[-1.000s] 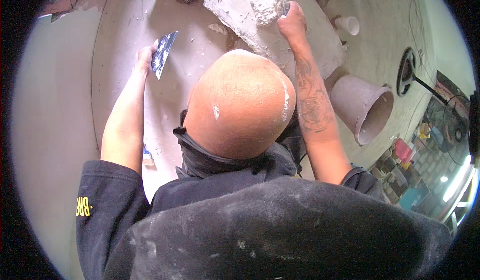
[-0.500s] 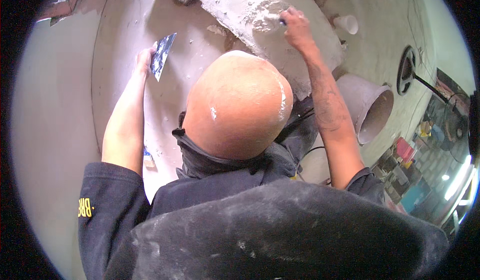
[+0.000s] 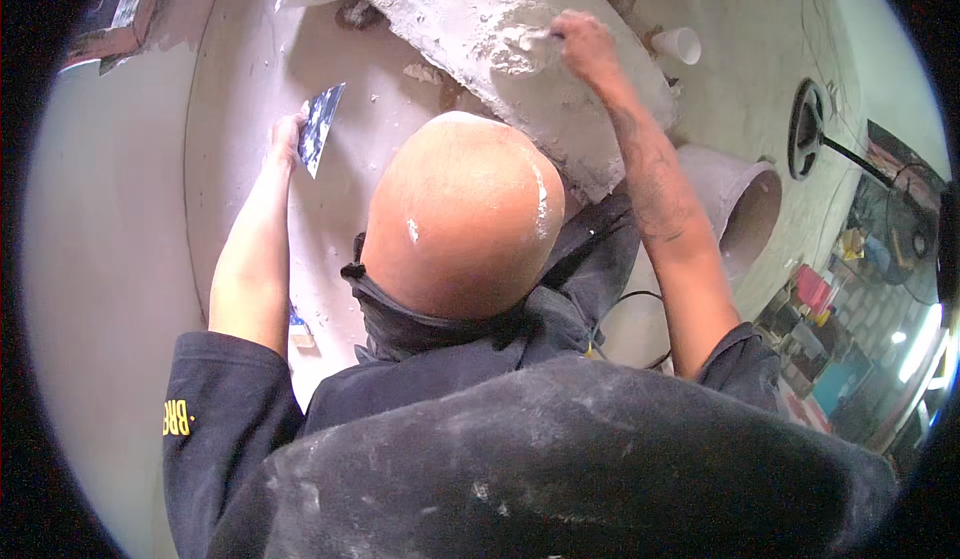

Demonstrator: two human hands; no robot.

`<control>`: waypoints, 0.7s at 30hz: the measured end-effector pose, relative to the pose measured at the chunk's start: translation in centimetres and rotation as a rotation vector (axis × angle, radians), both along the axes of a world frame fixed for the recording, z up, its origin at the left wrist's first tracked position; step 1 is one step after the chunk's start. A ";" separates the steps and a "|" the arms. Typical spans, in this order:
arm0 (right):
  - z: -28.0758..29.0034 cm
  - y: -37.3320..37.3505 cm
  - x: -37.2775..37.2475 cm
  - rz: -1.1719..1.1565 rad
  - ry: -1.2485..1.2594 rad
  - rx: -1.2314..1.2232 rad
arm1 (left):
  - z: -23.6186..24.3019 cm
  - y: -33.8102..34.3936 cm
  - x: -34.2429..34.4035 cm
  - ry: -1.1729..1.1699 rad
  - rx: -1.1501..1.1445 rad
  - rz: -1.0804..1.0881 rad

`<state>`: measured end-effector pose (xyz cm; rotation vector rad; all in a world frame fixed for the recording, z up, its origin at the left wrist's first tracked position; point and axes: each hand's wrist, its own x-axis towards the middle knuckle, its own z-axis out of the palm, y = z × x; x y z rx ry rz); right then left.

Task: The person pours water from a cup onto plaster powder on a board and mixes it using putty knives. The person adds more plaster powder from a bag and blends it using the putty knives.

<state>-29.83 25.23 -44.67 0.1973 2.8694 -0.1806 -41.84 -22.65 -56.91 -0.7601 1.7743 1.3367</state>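
Left hand [image 3: 287, 139] closed on a flat dark-blue scraper blade [image 3: 321, 129], held upright just beside the pale curved wall [image 3: 230, 79]. Right hand [image 3: 585, 44] closed around a small tool; its tip presses a lump of wet white plaster [image 3: 520, 39] on the rough plaster-covered form [image 3: 500, 59]. Tool type cannot be told. White cup [image 3: 678, 45] near the right hand. Grey pipe section [image 3: 745, 199] lower right, apart from both hands.
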 end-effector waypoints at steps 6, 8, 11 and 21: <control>-1.6 -0.2 0.2 -0.075 0.174 0.030 | 1.1 2.0 -0.4 -0.009 0.008 -0.015; -2.5 -1.8 3.0 -0.056 0.209 0.037 | 2.8 3.2 0.2 -0.020 -0.033 -0.062; -1.3 -1.6 2.8 -0.041 0.150 -0.003 | 4.9 3.7 1.2 0.097 0.048 0.118; -2.7 0.4 -0.4 0.018 0.239 0.141 | 2.1 1.9 -0.5 0.022 -0.112 -0.226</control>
